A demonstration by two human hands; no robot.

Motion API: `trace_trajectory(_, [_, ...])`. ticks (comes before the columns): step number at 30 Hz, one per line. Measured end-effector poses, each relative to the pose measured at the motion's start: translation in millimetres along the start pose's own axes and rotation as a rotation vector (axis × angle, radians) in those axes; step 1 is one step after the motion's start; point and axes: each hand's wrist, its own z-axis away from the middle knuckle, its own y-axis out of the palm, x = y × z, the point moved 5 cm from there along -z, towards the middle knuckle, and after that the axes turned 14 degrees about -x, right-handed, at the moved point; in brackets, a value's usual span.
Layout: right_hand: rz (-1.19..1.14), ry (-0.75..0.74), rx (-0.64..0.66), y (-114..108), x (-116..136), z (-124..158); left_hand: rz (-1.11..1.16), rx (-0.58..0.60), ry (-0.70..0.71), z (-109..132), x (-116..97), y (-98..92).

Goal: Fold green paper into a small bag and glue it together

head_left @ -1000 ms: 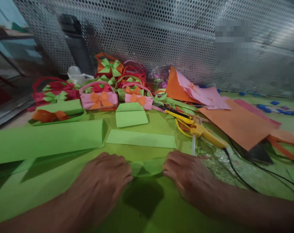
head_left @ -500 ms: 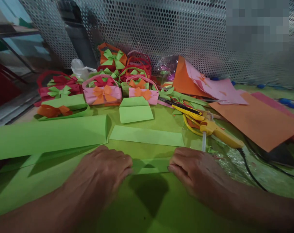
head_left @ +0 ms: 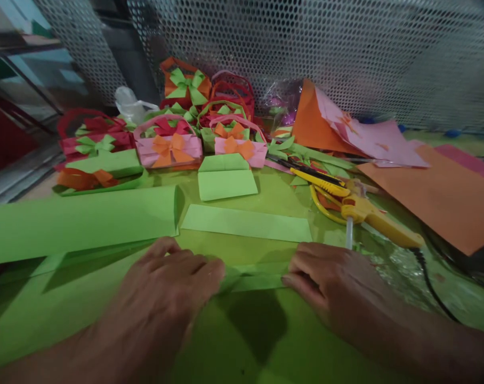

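A narrow green paper strip (head_left: 258,276), with a fold along its length, lies on the table between my hands. My left hand (head_left: 176,285) is closed on its left end, the fingers curled over the paper. At the right end my right hand (head_left: 325,274) pinches the strip between thumb and curled fingers. Just beyond it lies a flat green paper strip (head_left: 248,223). Behind that stands a folded green paper piece (head_left: 227,184). A large curled green sheet (head_left: 82,218) rests to the left, partly beyond my left arm.
Several small paper bags with bows, such as a pink bag (head_left: 168,149), stand at the back. Right of centre lie a yellow glue gun (head_left: 380,218) with its cord and a yellow cutter (head_left: 320,181). An orange sheet (head_left: 437,197) lies at right; a perforated metal panel (head_left: 346,48) rises behind.
My left hand has shifted slightly right along the strip, its thumb side turned more over the paper. My right hand keeps its pinch. The whole view has moved a little.
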Motion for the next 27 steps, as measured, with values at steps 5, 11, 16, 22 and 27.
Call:
trace_trajectory(5, [0.001, -0.024, 0.015, -1.3, 0.3, -2.0, 0.002, 0.023, -0.011, -4.0, -4.6, -2.3])
trace_trajectory(11, [-0.004, 0.021, 0.044, -0.1, -0.5, -3.5, -0.018, 0.039, -0.039, -8.7, -5.5, 1.0])
trace_trajectory(16, [0.014, 0.006, 0.046, 1.2, 0.5, -2.7, -0.06, 0.015, 0.008, -9.7, -8.8, 2.5])
trace_trajectory(22, [-0.008, 0.035, 0.017, 0.2, -1.0, -1.2, -0.062, 0.129, -0.001, -11.4, -9.2, 3.5])
trace_trajectory(27, [-0.022, 0.036, 0.013, 0.8, -1.9, -2.2, -0.068, 0.124, -0.031, -10.2, -6.4, 3.9])
